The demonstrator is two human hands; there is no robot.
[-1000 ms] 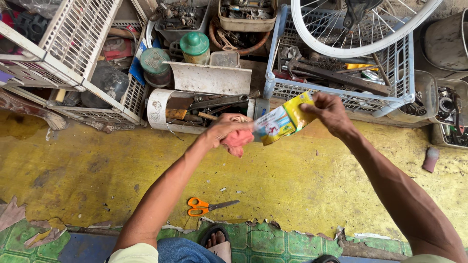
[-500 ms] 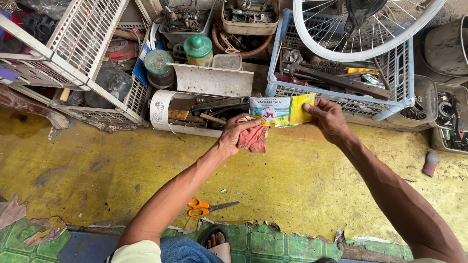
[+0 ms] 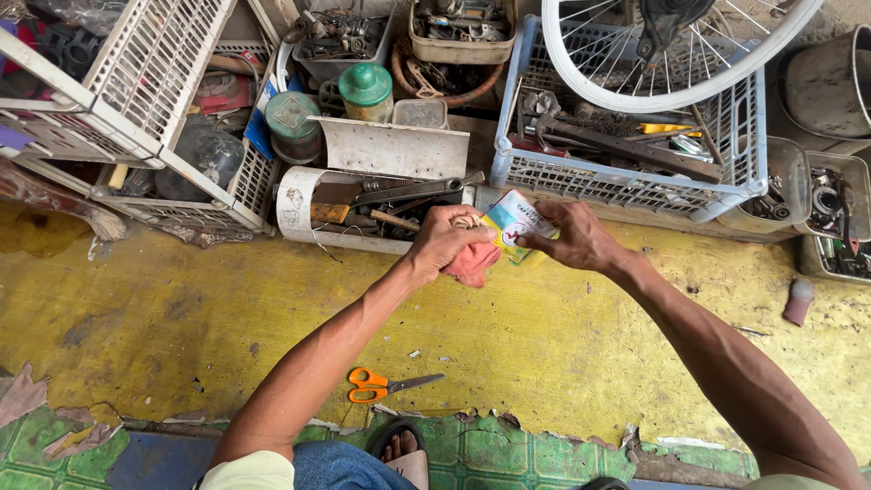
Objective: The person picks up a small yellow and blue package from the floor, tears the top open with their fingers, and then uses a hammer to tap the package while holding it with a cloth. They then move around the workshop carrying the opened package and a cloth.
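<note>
hands (image 3: pixel 449 243) (image 3: pixel 578 239) pinch packet (image 3: pixel 511 220) between outstretched arms.

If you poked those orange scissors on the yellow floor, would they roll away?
Probably not. The orange scissors lie flat on the yellow floor, so they would likely slide or spin rather than roll. They look small and thin, so probably light. The blades seem to be metal, so stiff rather than floppy.

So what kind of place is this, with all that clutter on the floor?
Most likely a small bicycle repair workshop. A spoked bicycle wheel rests over a plastic crate full of worn hand tools, and more tubs of metal parts line the yellow floor. Orange scissors lie there too.
</note>
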